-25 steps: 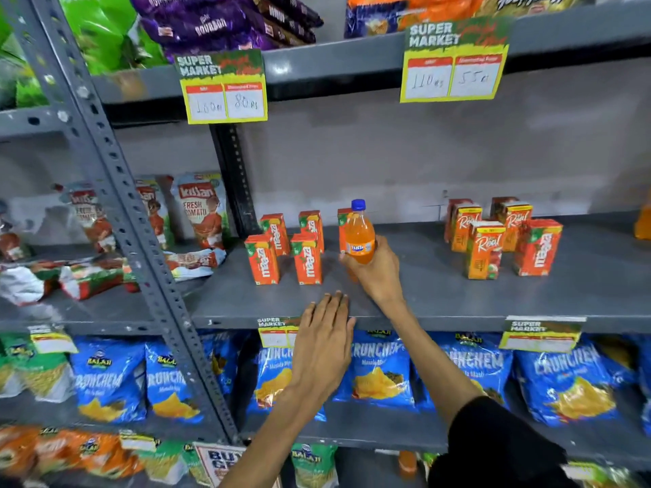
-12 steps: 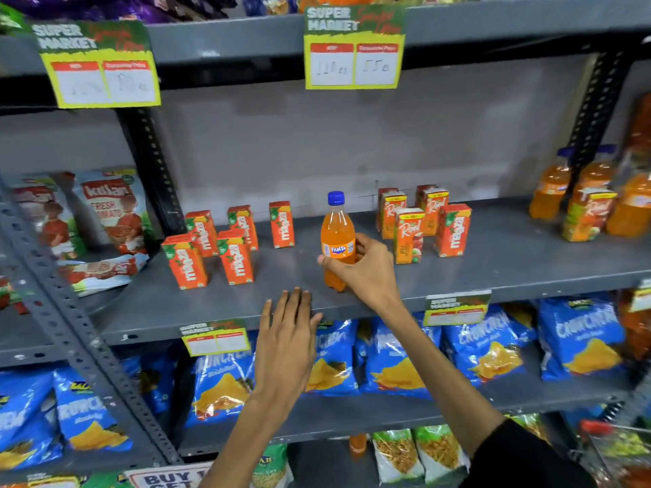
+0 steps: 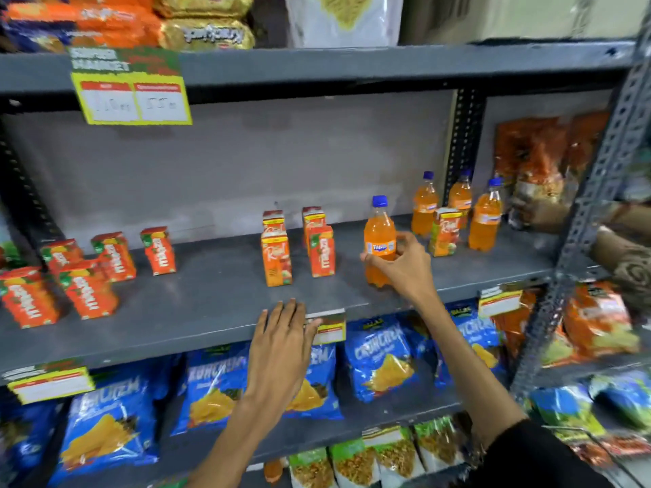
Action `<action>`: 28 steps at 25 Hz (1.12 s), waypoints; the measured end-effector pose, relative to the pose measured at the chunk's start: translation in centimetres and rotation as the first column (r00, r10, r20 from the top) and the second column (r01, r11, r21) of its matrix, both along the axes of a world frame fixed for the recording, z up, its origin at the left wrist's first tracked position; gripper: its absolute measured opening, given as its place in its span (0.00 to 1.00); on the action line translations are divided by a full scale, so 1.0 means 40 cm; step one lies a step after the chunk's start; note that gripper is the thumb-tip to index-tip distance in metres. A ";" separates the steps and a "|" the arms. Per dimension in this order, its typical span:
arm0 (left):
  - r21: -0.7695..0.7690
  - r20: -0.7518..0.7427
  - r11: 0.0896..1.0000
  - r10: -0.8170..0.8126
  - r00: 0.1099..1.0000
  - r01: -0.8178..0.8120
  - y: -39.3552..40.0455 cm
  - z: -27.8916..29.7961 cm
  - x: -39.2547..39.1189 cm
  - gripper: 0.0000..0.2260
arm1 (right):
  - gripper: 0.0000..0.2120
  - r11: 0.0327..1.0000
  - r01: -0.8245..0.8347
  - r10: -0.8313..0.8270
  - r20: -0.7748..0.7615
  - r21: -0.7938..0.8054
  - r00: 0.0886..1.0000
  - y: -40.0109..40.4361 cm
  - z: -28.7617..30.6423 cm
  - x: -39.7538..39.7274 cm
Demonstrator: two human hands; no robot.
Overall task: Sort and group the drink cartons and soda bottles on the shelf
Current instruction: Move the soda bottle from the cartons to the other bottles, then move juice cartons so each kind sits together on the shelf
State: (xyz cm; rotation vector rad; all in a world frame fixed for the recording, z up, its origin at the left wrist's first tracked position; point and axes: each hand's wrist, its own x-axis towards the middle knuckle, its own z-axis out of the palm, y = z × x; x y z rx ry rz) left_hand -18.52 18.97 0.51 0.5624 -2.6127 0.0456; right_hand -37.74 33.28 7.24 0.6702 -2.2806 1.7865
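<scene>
Fingers (image 3: 400,243) of the right hand (image 3: 401,267) wrap around the lower half of an orange soda bottle (image 3: 379,237), which stands upright right of centre on the grey shelf (image 3: 211,301), between four juice cartons (image 3: 297,246) and three more bottles (image 3: 458,209) further right. The left hand (image 3: 281,341) lies flat, fingers released and spread, at the shelf's front edge, low in the centre, holding nothing.
</scene>
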 end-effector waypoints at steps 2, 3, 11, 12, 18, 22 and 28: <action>-0.001 0.018 1.000 -0.017 1.000 0.017 0.059 0.001 -0.059 0.30 | 0.29 1.000 0.020 -0.020 -0.006 -0.019 1.000 0.055 0.002 -0.083; -0.011 0.031 1.000 -0.028 0.999 0.028 0.082 0.001 -0.085 0.30 | 0.28 0.999 0.030 -0.030 -0.008 -0.028 1.000 0.073 0.002 -0.117; -0.043 0.083 0.999 -0.028 0.996 0.032 0.137 0.001 -0.181 0.34 | 0.19 0.992 0.113 -0.116 -0.053 -0.064 0.992 0.084 -0.033 -0.229; -0.044 0.084 0.999 -0.022 0.996 0.026 0.136 -0.002 -0.182 0.34 | 0.20 0.991 0.114 -0.117 -0.050 -0.064 0.992 0.079 -0.036 -0.235; -0.048 0.109 0.999 -0.007 0.994 0.012 0.128 -0.015 -0.183 0.29 | 0.27 0.988 0.146 -0.148 -0.030 -0.044 0.989 0.061 -0.048 -0.240; -0.053 0.117 0.998 -0.018 0.993 0.025 0.125 -0.016 -0.180 0.29 | 0.31 0.989 0.151 -0.150 -0.030 0.003 0.988 0.093 -0.066 -0.182; -0.044 0.087 0.999 -0.006 0.996 0.010 0.110 0.003 -0.144 0.26 | 0.26 0.991 0.087 -0.087 0.003 -0.105 0.996 0.045 -0.125 -0.034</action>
